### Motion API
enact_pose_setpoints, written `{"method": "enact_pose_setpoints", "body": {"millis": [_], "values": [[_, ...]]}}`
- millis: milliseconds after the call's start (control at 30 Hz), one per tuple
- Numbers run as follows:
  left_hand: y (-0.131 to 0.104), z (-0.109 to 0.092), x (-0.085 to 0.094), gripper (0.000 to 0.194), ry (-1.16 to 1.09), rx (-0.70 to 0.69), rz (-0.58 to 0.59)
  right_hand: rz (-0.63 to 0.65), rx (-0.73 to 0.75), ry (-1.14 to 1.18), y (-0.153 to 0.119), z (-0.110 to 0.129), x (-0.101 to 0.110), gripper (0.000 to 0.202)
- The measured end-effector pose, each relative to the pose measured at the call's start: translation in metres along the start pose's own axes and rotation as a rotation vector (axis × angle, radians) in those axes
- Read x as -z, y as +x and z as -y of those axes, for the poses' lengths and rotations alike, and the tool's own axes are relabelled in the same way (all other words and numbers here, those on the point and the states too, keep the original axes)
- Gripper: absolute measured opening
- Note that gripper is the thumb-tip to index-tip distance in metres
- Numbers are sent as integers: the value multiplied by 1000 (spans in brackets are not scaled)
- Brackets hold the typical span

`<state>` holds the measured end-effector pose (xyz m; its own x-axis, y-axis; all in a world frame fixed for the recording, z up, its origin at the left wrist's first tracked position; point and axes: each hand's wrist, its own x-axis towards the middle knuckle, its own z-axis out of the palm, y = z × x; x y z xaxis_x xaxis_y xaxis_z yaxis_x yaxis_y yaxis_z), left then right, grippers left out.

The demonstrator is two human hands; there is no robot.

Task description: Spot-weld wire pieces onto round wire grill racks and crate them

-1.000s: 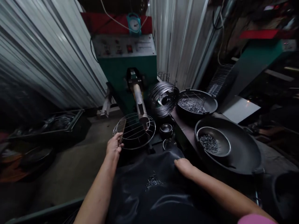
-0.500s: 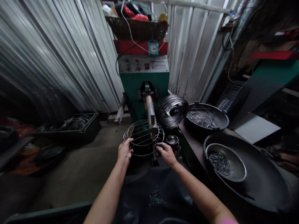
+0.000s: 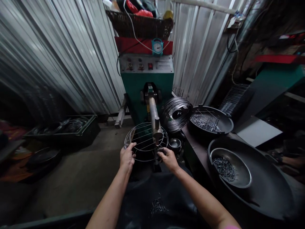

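Note:
A round wire rack [image 3: 145, 160], with two rings and parallel bars, lies under the arm of a green spot welder [image 3: 154, 109]. My left hand [image 3: 128, 156] is closed on the rack's left front edge, thumb on top. At the right front edge, my right hand [image 3: 168, 159] is pinched just below the welder's electrode tip [image 3: 157, 142]. Whatever lies between those fingertips is too small and dark to name. Short bent wire pieces [image 3: 158, 206] rest on the black apron [image 3: 138, 203] over my lap.
To the right stand a coil of wire [image 3: 177, 114], a black pan [image 3: 227, 122] of wire parts, and a metal bowl [image 3: 247, 178] of short pieces inside a large pan [image 3: 269, 178]. A green crate [image 3: 91, 130] stands left. A small round tin [image 3: 175, 143] sits beside the rack.
The view has shifted slightly. My right fingers have moved slightly at the rack's edge, under the electrode tip. My left hand keeps its hold, and the rack stays in about the same place.

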<state>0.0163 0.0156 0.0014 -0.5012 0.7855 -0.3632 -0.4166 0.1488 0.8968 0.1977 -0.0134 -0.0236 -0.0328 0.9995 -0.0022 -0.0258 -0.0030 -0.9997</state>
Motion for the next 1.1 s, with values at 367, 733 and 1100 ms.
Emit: {"method": "enact_pose_setpoints", "body": {"millis": [367,733,1100], "values": [[1,-3,-7,37,10,46,-16,14,-3,23,6,5,3,20],[13,9,-7,36,83,81,-97,-14,-40,16,7,2,1,16],[4,11,-10,36,87,130,-128,-32,21,-26,14,11,6,13]]}}
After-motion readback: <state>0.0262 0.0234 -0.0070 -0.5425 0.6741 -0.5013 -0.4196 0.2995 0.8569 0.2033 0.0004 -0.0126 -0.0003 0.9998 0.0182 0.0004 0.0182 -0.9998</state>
